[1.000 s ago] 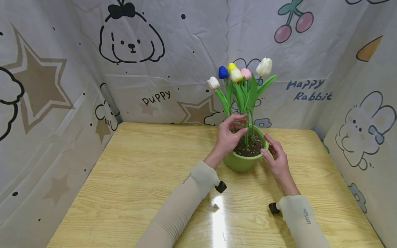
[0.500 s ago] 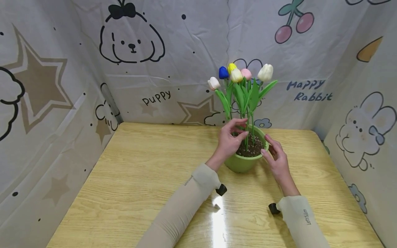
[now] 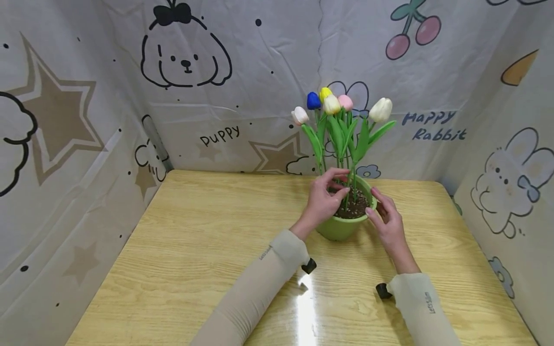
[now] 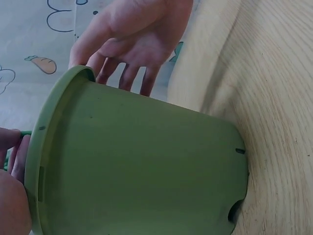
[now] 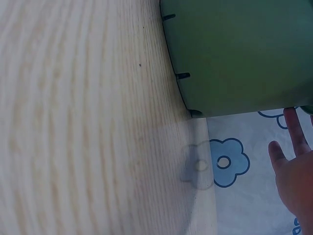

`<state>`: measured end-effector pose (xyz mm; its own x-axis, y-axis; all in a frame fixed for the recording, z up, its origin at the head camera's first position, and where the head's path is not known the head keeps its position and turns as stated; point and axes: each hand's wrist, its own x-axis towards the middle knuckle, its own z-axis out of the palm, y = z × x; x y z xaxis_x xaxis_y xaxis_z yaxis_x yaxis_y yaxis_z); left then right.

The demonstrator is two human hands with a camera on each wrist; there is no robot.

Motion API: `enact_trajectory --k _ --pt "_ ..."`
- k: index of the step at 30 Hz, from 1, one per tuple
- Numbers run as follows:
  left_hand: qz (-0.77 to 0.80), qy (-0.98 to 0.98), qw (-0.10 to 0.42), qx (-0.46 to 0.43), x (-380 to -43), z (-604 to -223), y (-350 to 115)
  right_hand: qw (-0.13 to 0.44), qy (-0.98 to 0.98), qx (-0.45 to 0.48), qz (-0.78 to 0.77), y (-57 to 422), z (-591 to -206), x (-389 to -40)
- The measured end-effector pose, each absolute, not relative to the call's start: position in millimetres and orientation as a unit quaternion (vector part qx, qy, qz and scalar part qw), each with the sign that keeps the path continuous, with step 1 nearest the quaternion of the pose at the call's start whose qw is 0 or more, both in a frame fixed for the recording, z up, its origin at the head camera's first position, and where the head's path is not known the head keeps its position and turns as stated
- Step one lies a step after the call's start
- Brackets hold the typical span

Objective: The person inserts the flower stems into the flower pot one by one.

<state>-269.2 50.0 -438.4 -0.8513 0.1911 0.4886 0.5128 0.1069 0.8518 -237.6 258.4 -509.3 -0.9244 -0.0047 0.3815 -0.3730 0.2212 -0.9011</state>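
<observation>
A green flower pot (image 3: pixel 338 229) filled with dark, speckled soil (image 3: pixel 357 204) stands upright on the table. Several artificial tulips rise from it, with blue, yellow, pink and white heads. My left hand (image 3: pixel 323 198) reaches over the pot's near left rim and pinches a green tulip stem low down between thumb and fingers. A white tulip (image 3: pixel 381 110) leans out to the right above it. My right hand (image 3: pixel 388 222) holds the pot at its right rim, thumb in front and fingers farther back. In the left wrist view, the pot's wall (image 4: pixel 142 161) fills the middle.
The wooden table (image 3: pixel 207 250) ends just behind the pot, where a printed cloth (image 3: pixel 268 62) hangs. More of that cloth closes off both sides. Each sleeve cuff carries a small black camera block (image 3: pixel 309 265).
The white tulip on the right has sunk lower and swung outward to the right. My left hand has come down a little, still pinching the stem. The right hand stays at the rim.
</observation>
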Motion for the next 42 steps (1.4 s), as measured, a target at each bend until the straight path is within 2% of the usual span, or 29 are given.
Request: enact_trajectory --k 42 --pt "-0.497 -0.822 0.074 -0.266 -272.8 -439.2 51.7 0.151 -0.764 0.129 0.614 257.6 -510.8 -237.4"
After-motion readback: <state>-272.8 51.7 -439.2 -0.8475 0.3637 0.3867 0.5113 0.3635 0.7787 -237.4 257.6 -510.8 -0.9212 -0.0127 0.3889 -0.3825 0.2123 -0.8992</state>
